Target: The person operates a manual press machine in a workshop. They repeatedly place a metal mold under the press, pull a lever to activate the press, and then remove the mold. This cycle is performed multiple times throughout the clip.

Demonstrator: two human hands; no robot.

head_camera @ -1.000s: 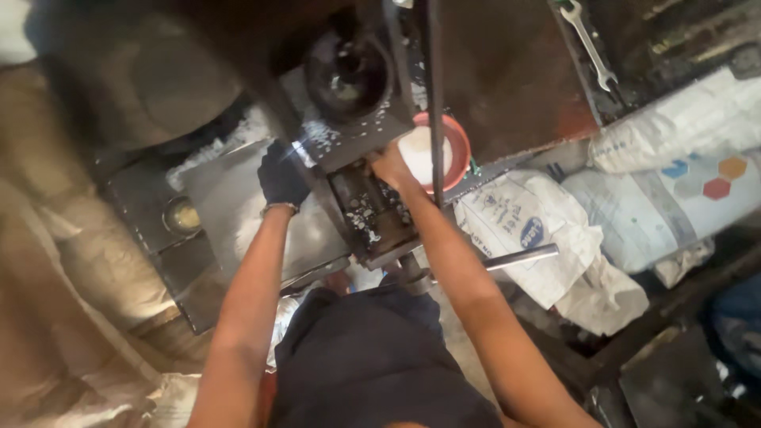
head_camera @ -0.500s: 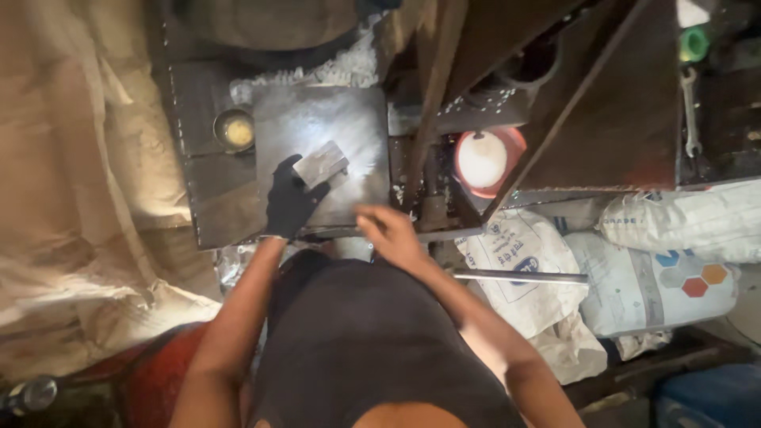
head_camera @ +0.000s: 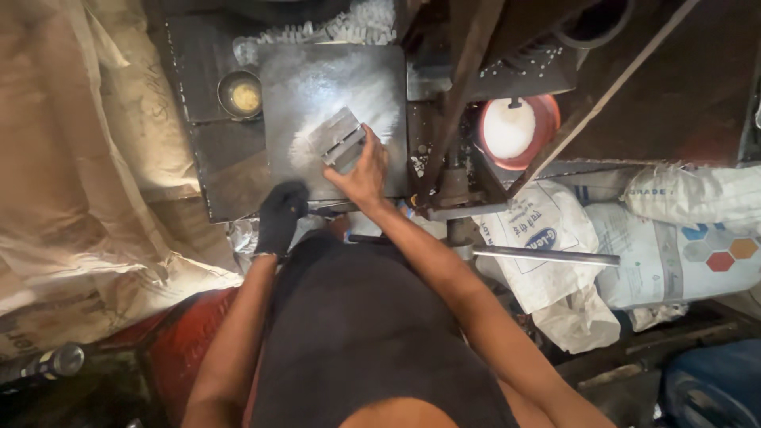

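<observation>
The person is standing over a dark metal bench [head_camera: 230, 170] and the right hand [head_camera: 361, 170], which is bare, is grasping a small grey metal block [head_camera: 339, 136]. The block is lying flat on a square steel plate [head_camera: 317, 87], near the plate's front edge, and the fingers are closing over its near side. The plate around it is dusted with white powder [head_camera: 372, 103]. The left hand [head_camera: 281, 214] is wearing a black glove and is resting on the front edge of the bench, fingers curled under; it is holding nothing that I can see.

I think the main risk is the grip. Powder is making the plate slippery, so the block may be sliding away when the hand is pushing or lifting it, and it could be dropping off the front edge toward the person's body. The bare hand is also the one on the metal; any sharp edge or burr could be cutting the skin, while the gloved hand is staying idle.

Just right of the block a machine frame [head_camera: 456, 119] is rising, so a quick move could be knocking the knuckles there. A red bowl [head_camera: 519, 131] of white powder and a small yellow cup [head_camera: 240, 95] are standing near enough to be tipped over.
</observation>
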